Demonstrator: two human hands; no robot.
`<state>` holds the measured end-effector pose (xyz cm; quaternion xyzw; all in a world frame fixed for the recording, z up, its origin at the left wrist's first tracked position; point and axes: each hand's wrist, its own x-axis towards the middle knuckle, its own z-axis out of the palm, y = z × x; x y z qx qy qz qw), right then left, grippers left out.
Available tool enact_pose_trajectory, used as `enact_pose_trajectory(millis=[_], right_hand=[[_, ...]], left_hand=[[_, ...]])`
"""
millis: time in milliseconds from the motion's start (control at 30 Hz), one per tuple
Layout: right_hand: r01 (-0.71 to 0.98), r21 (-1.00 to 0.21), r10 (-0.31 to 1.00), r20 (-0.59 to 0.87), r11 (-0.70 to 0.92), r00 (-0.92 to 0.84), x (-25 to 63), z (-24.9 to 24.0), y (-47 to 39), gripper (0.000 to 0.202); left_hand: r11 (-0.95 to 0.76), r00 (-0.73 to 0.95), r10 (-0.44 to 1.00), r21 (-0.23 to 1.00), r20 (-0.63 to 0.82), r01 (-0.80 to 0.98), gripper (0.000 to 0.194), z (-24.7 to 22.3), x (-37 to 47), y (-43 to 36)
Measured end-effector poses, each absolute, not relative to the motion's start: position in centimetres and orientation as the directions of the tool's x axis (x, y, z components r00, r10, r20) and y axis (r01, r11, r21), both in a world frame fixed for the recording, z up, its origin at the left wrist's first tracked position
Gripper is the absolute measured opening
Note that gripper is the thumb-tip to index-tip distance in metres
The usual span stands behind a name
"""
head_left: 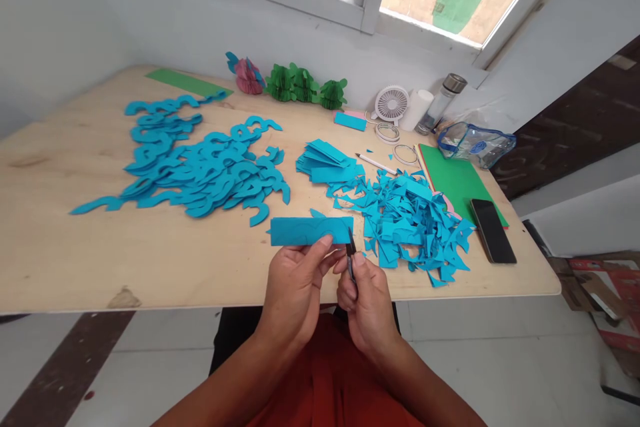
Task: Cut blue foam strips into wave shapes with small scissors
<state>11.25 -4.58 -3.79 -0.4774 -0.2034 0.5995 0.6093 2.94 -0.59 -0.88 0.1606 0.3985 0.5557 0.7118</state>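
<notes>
My left hand [299, 280] pinches a folded blue paper strip [295, 231] between thumb and fingers, above the table's front edge. A curved line is faintly drawn on the strip. In my right hand [367, 290] is a pair of scissors [351, 250] with dark blades, set at the strip's right end. How far the blades are apart is hard to make out. Left of the hands lies a heap of wavy blue paper cut-outs [215, 170]. Blue paper scraps [410, 220] are piled to the right, beside a stack of uncut blue strips [325, 163].
Along the back of the wooden table [60, 260] stand green paper figures [303, 83], a small white fan [391, 105] and a glass bottle [440, 107]. A pencil [375, 163], tape rolls [405, 154], green paper [457, 180], a clear pouch [477, 145] and a phone [493, 230] lie rightward.
</notes>
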Motion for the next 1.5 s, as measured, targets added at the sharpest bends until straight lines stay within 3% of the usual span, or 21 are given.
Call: enact_pose_trajectory(millis=[400, 833, 1500], right_hand=[[-0.487, -0.854, 0.925, -0.317, -0.182, 0.211, 11.09, -4.68, -4.95, 0.044], [-0.473, -0.859, 0.931, -0.314, -0.194, 0.189, 11.14, -4.72, -5.27, 0.044], [-0.456, -0.869, 0.929, -0.310, -0.191, 0.202, 11.03, -4.45, -5.36, 0.044]], left_hand=[[0.337, 0.089, 0.924, 0.685, -0.371, -0.645, 0.013, -0.71, 2.33, -0.71], [0.392, 0.113, 0.904, 0.698, -0.411, -0.599, 0.019, -1.21, 2.10, -0.65], [0.356, 0.059, 0.915, 0.733, -0.398, -0.579, 0.019, -1.03, 2.37, -0.88]])
